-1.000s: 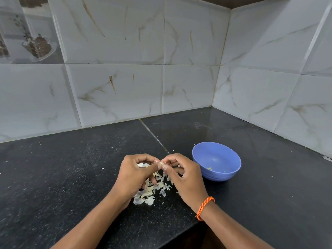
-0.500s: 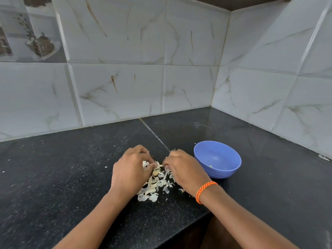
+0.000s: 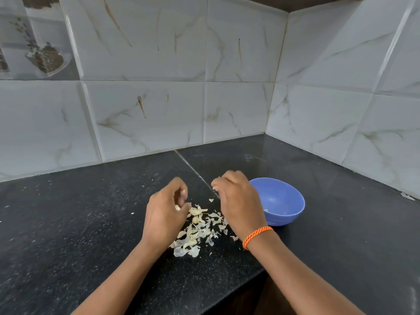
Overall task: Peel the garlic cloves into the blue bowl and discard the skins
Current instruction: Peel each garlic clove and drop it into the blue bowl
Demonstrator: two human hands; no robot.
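- Head view shows a black speckled stone countertop [image 3: 68,223] under both hands, so by my reading the peeling step is in hand, with skins not yet discarded.
- Round blue plastic bowl [image 3: 288,214] sits just right of the right hand [image 3: 236,203], touching the counter; only a small pale bit shows inside.
- Right hand hovers with fingers curled downward; whether it pinches anything I cannot tell.
- Left hand [image 3: 166,214] curls, and a small pale piece, possibly a clove, shows at its fingertips.
- Loose pile of papery whitish garlic skins [image 3: 197,233] lies between the hands, towards the wrists.
- Next move likely calls for finding an unpeeled clove among the skins, a delicate fingertip pick.
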